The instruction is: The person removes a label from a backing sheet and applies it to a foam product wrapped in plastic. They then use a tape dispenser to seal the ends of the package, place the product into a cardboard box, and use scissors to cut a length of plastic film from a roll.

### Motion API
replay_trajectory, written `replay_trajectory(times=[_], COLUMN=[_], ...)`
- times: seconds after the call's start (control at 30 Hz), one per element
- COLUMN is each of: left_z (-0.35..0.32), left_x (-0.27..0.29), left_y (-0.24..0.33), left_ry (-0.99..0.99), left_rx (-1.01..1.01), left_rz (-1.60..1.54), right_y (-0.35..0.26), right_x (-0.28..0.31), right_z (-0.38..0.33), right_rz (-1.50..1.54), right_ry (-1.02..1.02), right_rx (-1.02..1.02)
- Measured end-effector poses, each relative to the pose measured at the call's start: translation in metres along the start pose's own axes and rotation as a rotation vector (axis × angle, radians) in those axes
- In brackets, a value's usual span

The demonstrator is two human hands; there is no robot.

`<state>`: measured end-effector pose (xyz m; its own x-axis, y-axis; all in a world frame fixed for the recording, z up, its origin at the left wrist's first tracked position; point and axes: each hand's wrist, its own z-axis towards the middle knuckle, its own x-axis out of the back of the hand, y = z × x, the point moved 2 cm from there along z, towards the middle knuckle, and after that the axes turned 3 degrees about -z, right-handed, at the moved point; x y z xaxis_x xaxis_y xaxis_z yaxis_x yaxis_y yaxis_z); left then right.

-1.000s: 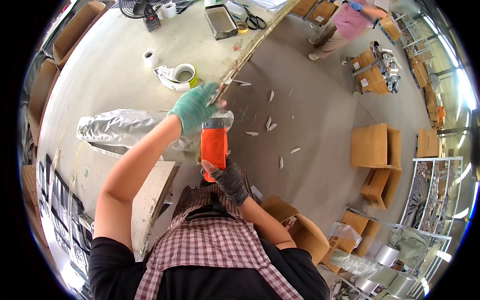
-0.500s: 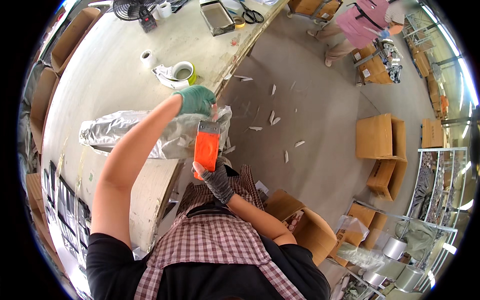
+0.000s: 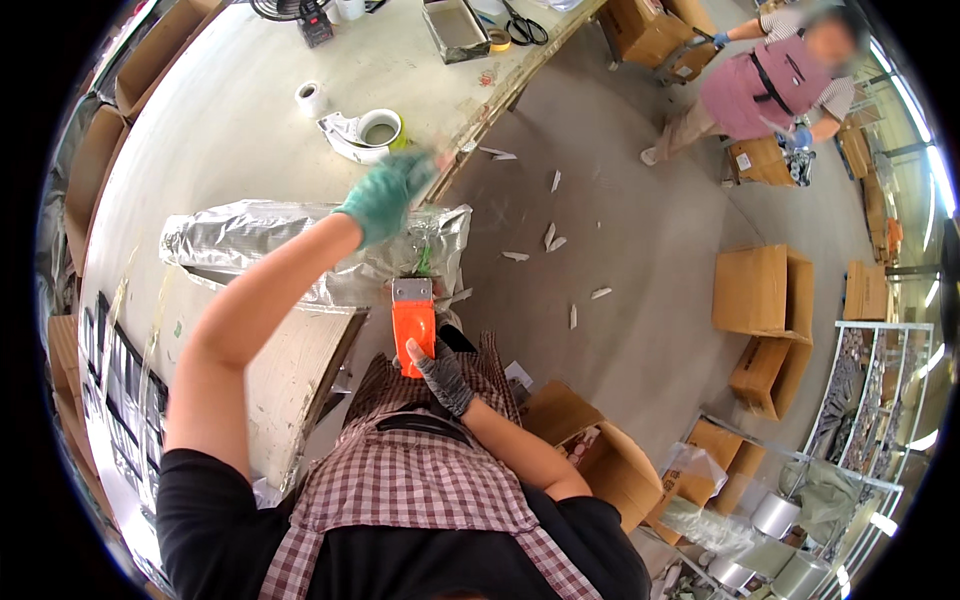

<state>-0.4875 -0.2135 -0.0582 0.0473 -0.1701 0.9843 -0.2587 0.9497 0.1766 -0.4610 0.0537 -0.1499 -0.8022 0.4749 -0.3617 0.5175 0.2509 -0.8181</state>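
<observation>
My left hand [image 3: 385, 198], in a green glove and smeared by motion, is over the table's right edge, just below a tape roll [image 3: 380, 130] on a white dispenser. Its fingers are too blurred to read. Under that forearm lies a long, crinkled silver foil bag [image 3: 270, 235], its right end jutting past the table edge. A small green strip or tie [image 3: 424, 262] shows on this end. My right hand [image 3: 443, 378], in a grey fingerless glove, is closed round an orange tool [image 3: 414, 325] with a riveted grey metal end. That metal end points at the bag.
On the table [image 3: 230, 130] are a small white roll [image 3: 311, 98], an open box [image 3: 455, 30], scissors [image 3: 525, 27] and a fan [image 3: 285, 8]. White scraps litter the floor. Cardboard boxes [image 3: 750, 290] stand to the right. A co-worker [image 3: 765, 85] in a pink apron is at upper right.
My left hand has moved up and away from the orange tool. The tool has dropped slightly toward me, and the green strip now shows on the bag. The co-worker has come further into view.
</observation>
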Motion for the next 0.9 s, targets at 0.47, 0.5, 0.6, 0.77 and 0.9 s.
replay_trajectory(times=[0.47,0.5,0.6,0.77,0.9], left_z=[-0.066,-0.062,-0.032,-0.029,-0.042], left_x=[-0.014,-0.01,0.006,0.004,0.003], left_y=[0.056,0.058,0.025,0.025,0.047], left_ry=[-0.451,-0.542,-0.405,-0.458,-0.582], left_rx=[-0.197,-0.069,0.184,0.185,0.029], left_rz=[-0.129,-0.126,-0.145,-0.107,-0.103], right_y=[0.007,-0.009,-0.047,-0.007,-0.004], right_x=[0.035,0.038,0.042,0.048,0.054], right_z=[0.086,0.079,0.049,0.057,0.073], right_rz=[0.398,0.365,0.3,0.312,0.321], right_ry=[-0.128,-0.099,-0.051,-0.078,-0.061], right_rx=[-0.191,-0.175,-0.137,-0.179,-0.165])
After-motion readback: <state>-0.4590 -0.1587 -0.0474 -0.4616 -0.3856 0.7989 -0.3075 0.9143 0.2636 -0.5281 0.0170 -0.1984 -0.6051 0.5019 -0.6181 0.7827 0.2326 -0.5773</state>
